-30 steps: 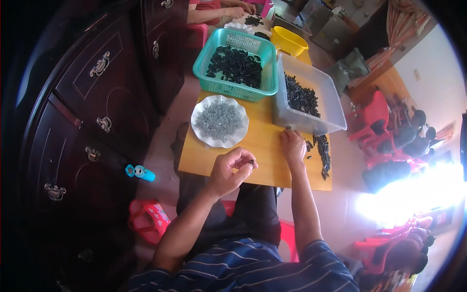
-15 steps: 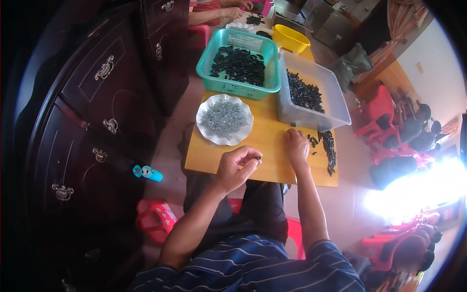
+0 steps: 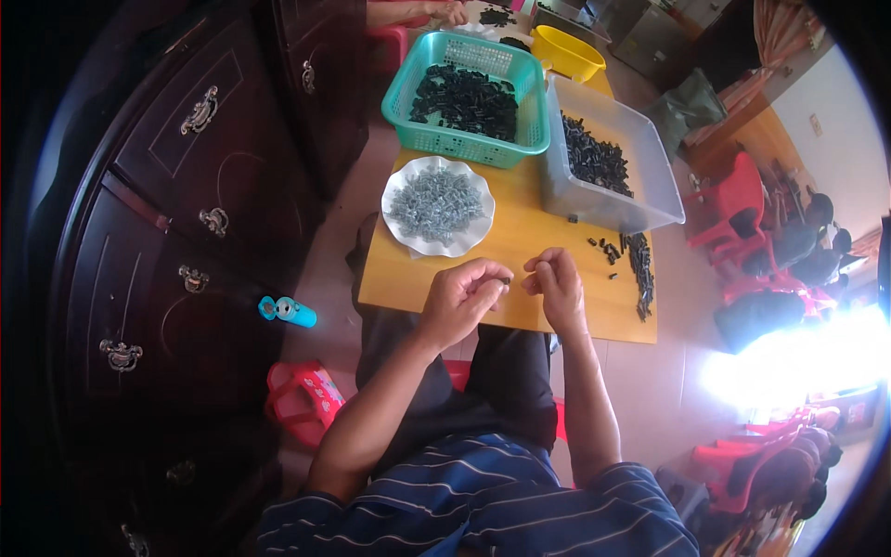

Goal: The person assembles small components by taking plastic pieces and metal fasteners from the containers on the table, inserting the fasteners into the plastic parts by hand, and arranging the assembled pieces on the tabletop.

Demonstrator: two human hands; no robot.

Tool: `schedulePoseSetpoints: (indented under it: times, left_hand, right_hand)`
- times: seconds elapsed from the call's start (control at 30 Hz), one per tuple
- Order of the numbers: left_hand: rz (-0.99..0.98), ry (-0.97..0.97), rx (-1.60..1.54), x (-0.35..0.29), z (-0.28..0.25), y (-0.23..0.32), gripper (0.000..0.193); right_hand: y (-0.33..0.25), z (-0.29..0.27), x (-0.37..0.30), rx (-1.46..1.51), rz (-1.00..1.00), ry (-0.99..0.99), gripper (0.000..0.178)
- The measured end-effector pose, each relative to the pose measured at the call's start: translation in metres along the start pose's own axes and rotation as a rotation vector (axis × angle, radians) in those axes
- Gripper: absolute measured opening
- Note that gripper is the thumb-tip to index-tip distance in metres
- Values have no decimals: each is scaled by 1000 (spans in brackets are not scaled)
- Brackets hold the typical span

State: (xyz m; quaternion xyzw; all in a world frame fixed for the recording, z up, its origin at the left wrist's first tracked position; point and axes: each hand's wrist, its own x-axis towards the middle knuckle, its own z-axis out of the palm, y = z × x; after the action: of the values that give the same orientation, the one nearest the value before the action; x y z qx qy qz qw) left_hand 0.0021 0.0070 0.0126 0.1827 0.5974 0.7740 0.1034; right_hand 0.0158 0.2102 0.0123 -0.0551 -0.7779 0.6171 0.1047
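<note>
Near the table's front edge, my left hand point(image 3: 461, 299) pinches a small black piece point(image 3: 505, 280) between thumb and fingertips. Close by on its right is my right hand point(image 3: 559, 290), its fingers drawn together; whatever lies in them is too small to make out. A small gap separates the two hands. Beyond my left hand sits a white scalloped plate point(image 3: 393, 227) heaped with small clear pieces point(image 3: 436, 204). Right of my right hand, loose small black pieces point(image 3: 640, 277) lie in a rough row along the table's edge.
A turquoise basket point(image 3: 464, 144) and a clear plastic bin point(image 3: 608, 215), both holding black pieces, stand on the wooden table point(image 3: 408, 283). Behind them is a yellow tub point(image 3: 568, 54). Another person's hand point(image 3: 450, 11) works at the far end. A blue bottle point(image 3: 295, 312) is on the floor at left.
My right hand has moved left from beside the loose black pieces to near my left hand. My left hand still pinches the black piece. The whole view has shifted slightly.
</note>
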Motion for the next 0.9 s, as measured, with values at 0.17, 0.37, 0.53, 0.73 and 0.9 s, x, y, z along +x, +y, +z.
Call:
schedulePoseSetpoints:
  times: [0.17,0.37,0.53,0.73,0.9]
  left_hand:
    - [-71,-27,-43,1,-2,8,18]
    - [-55,3,-102,2,-2,15,14]
    - [-67,-35,-129,2,-3,15,13]
    - [-64,-55,-141,1,-3,14,13]
    - [-67,-66,-138,1,-4,12,13]
  right_hand:
    - [-23,3,-15,96,-12,-107,10]
    - [-48,7,-27,171,-56,-149,15]
    - [-51,7,-32,199,-58,-162,13]
    - [-47,6,-33,96,-133,-132,10]
    - [-46,4,-34,24,-155,-125,9]
